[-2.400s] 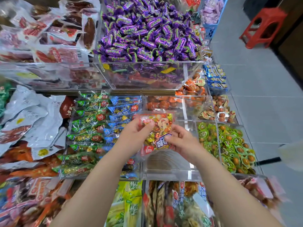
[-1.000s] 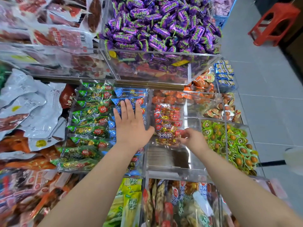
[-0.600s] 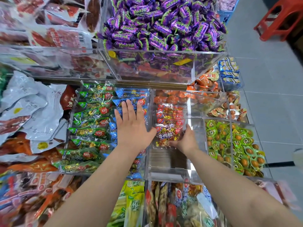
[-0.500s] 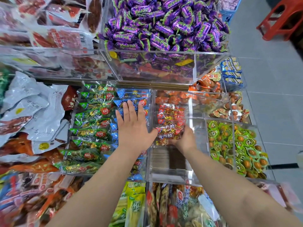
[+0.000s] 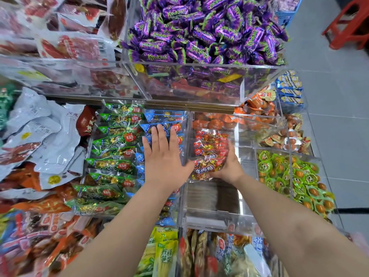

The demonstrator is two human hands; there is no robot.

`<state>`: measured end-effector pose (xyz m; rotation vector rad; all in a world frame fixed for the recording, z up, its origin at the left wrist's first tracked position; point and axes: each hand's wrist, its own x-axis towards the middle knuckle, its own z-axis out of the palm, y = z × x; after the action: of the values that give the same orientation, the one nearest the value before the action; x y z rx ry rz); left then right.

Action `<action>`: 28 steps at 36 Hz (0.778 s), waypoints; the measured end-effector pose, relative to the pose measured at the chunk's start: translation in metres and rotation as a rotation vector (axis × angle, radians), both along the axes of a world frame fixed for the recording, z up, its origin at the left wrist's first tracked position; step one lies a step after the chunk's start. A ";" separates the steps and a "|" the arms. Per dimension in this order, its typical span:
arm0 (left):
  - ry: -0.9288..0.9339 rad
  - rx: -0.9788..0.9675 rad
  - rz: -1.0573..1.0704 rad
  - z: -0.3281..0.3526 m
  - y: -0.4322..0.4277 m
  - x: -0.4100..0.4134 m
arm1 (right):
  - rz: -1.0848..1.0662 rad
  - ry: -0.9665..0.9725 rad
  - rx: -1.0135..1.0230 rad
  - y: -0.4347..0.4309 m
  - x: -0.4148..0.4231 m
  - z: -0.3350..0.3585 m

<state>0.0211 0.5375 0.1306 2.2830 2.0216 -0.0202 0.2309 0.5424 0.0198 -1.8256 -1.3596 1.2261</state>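
Red packs (image 5: pixel 210 151) in right grip (image 5: pixel 229 168) (curled)

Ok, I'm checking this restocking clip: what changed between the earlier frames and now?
The red-gold packets came down from mid-air into the clear bin. The left hand let go and now lies flat on the blue packets; the right hand still grips them. The purple sweets above stayed put.

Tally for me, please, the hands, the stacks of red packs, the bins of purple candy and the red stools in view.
hands: 2, left hand and right hand
red pack stack: 1
purple candy bin: 1
red stool: 1
total: 5
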 end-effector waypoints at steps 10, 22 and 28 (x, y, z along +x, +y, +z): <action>0.030 0.003 0.008 -0.001 -0.001 0.001 | 0.056 0.110 -0.087 -0.012 0.010 0.007; -0.069 -0.011 -0.017 0.017 -0.006 0.001 | -0.179 -0.043 -0.231 -0.065 0.015 0.054; -0.631 0.105 -0.151 0.041 -0.042 0.005 | -0.315 0.119 -0.059 -0.124 0.010 0.092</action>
<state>0.0259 0.4955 0.1718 2.1177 1.5498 0.7116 0.2404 0.4186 0.1119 -1.8876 -0.9366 1.1945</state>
